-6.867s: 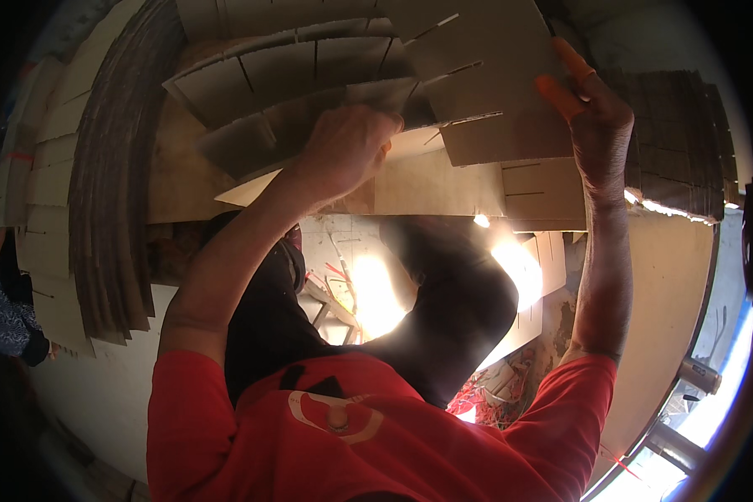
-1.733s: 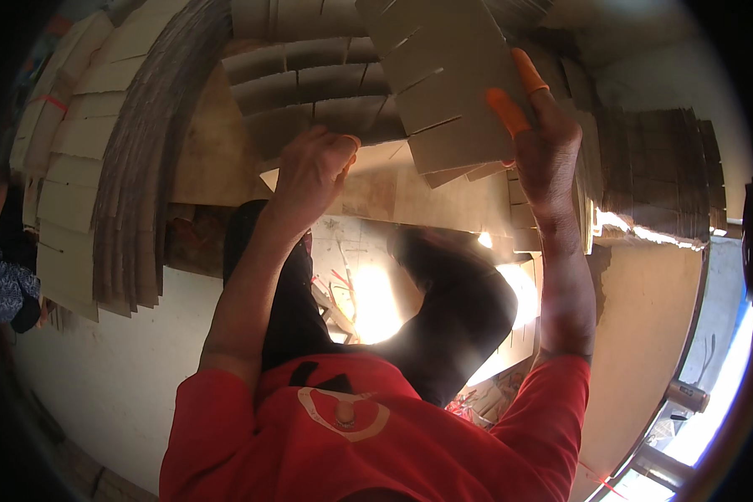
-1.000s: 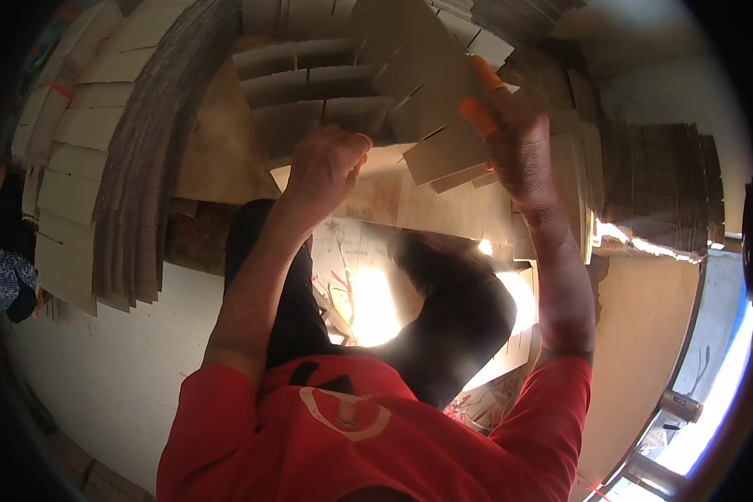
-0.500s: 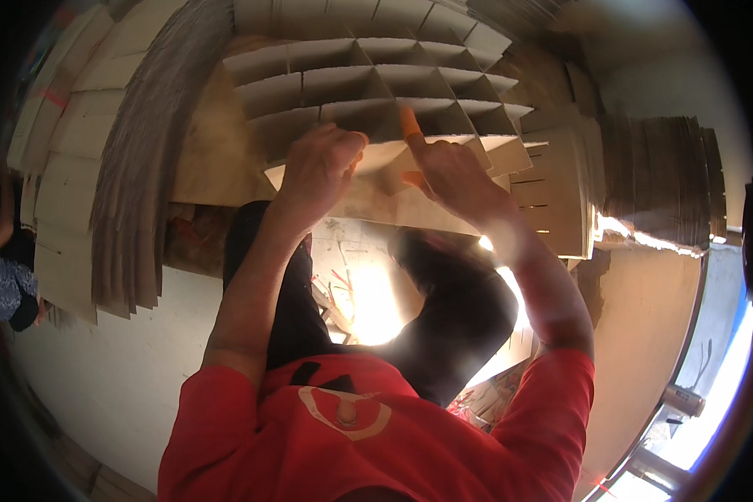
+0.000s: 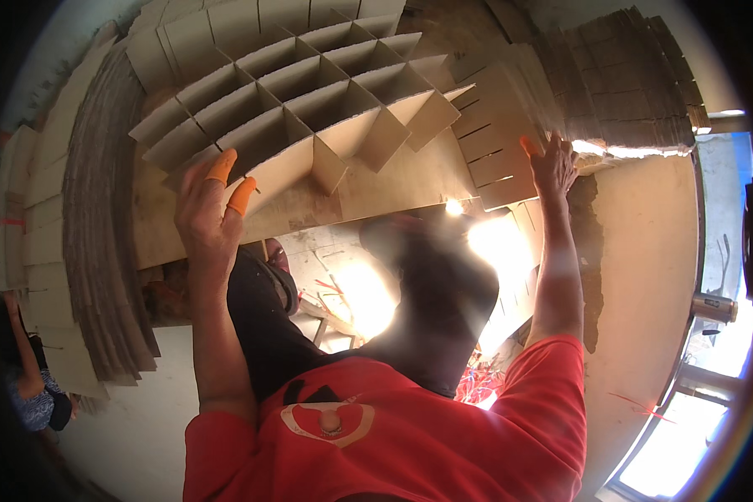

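A cardboard divider grid [image 5: 343,130] of interlocked strips stands on the wooden board, turned at a slant. My left hand [image 5: 205,205] is at its near left corner, orange finger covers on the thumb and one finger. Those two tips close around the end of the nearest strip; the other fingers are partly hidden. To the right, my right hand [image 5: 554,170] reaches to the near right edge of a stack of slotted cardboard sheets [image 5: 498,125]. Its fingers are spread, one wearing an orange cover, and I see nothing held in them.
Tall stacks of cardboard strips [image 5: 105,226] line the left side. More brown cardboard [image 5: 619,84] is piled at the far right. The wooden board [image 5: 376,188] ends just above my legs. Another person's arm [image 5: 27,360] shows at the far left.
My hands have parted from the grid's near middle: the left went to its left corner, the right out to the sheet stack. In view, the grid sits further left and more slanted.
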A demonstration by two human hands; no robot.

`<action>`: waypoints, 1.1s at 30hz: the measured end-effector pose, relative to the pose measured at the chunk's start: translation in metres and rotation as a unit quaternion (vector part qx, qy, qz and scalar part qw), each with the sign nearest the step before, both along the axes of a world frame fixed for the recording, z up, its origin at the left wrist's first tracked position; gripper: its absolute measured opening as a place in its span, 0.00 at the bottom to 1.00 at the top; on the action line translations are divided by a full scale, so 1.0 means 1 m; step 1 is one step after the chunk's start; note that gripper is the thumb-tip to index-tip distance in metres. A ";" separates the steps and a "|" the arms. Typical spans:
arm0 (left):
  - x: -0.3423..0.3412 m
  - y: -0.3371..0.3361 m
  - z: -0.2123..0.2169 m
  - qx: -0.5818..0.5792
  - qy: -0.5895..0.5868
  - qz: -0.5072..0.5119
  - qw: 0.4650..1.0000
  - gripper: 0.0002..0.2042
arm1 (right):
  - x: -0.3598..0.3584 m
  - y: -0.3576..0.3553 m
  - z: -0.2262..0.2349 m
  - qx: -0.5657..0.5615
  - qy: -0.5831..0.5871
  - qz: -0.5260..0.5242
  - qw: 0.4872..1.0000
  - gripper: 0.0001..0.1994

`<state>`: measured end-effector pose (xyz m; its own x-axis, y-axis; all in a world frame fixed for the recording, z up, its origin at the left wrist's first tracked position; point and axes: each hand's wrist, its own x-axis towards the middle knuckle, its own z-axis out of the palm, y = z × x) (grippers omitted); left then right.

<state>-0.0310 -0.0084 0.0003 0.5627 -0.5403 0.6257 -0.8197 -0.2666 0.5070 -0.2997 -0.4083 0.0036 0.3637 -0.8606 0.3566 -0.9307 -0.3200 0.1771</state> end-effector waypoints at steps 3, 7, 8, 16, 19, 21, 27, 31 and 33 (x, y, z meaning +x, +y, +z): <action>0.002 0.007 -0.002 0.019 -0.007 0.015 1.000 0.16 | -0.017 -0.013 -0.005 0.033 0.007 0.087 0.996 0.31; 0.004 0.013 -0.004 0.030 0.002 0.026 0.999 0.15 | -0.026 -0.039 -0.007 0.106 -0.088 0.146 0.980 0.23; 0.004 0.014 -0.004 0.029 0.011 0.027 0.999 0.15 | -0.022 -0.037 -0.001 0.121 -0.090 0.119 0.981 0.21; 0.002 0.020 -0.002 0.006 0.071 0.022 0.997 0.15 | -0.009 -0.019 0.022 0.043 -0.158 0.120 0.979 0.12; 0.008 0.030 -0.001 -0.002 0.117 0.023 0.993 0.18 | 0.038 0.029 0.070 -0.070 -0.271 0.261 0.924 0.07; 0.013 0.037 -0.009 0.026 0.104 0.038 0.993 0.19 | 0.081 0.082 0.106 -0.073 -0.357 0.242 0.899 0.07; 0.007 0.043 -0.012 0.017 0.173 0.051 0.983 0.15 | 0.163 0.167 0.144 0.182 -0.393 0.512 0.742 0.22; 0.006 0.039 -0.017 -0.046 0.205 0.024 0.977 0.08 | 0.201 0.212 0.140 0.369 -0.363 0.509 0.687 0.23; 0.007 0.038 -0.021 -0.052 0.202 0.018 0.978 0.07 | 0.214 0.217 0.139 0.335 -0.297 0.515 0.731 0.23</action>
